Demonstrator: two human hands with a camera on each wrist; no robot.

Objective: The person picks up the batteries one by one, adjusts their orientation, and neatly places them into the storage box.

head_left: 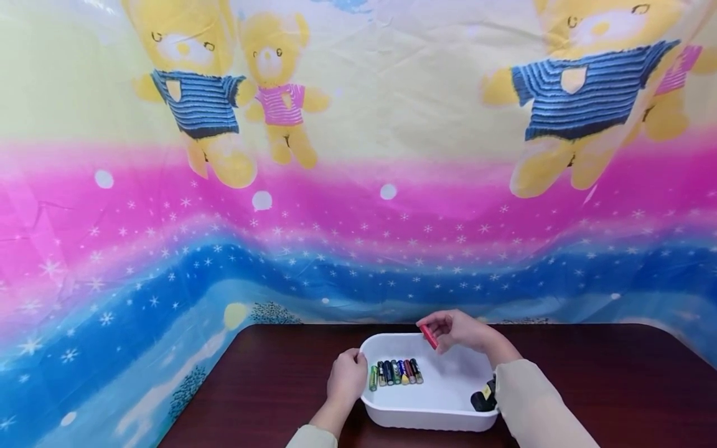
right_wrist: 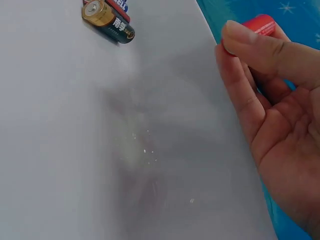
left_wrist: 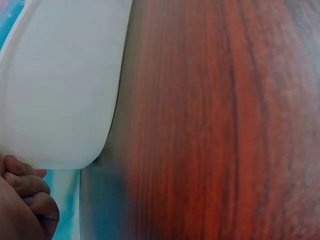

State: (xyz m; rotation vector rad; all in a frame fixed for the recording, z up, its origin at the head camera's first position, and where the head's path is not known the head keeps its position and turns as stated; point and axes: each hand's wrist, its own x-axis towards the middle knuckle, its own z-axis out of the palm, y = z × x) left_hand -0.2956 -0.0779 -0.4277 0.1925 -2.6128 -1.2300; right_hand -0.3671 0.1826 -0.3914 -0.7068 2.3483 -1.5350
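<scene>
A white plastic basin [head_left: 431, 418] sits on the table, with a row of several batteries [head_left: 396, 372] lying side by side in its left half. My right hand [head_left: 462, 331] pinches a red battery [head_left: 429, 336] between thumb and fingers, above the basin's far side. The right wrist view shows the red battery [right_wrist: 260, 26] held at the fingertips, and a black-and-gold battery [right_wrist: 111, 21] at the end of the row. My left hand [head_left: 347, 375] grips the basin's left rim. In the left wrist view, its curled fingers [left_wrist: 31, 186] lie at the basin's end.
Black objects [head_left: 483, 398] with a yellow label lie in the basin's right near corner, partly covered by the right sleeve [head_left: 538, 404]. A dark reddish wooden table [head_left: 269, 379] carries the basin. Behind it hangs a bear-printed cloth [head_left: 358, 249].
</scene>
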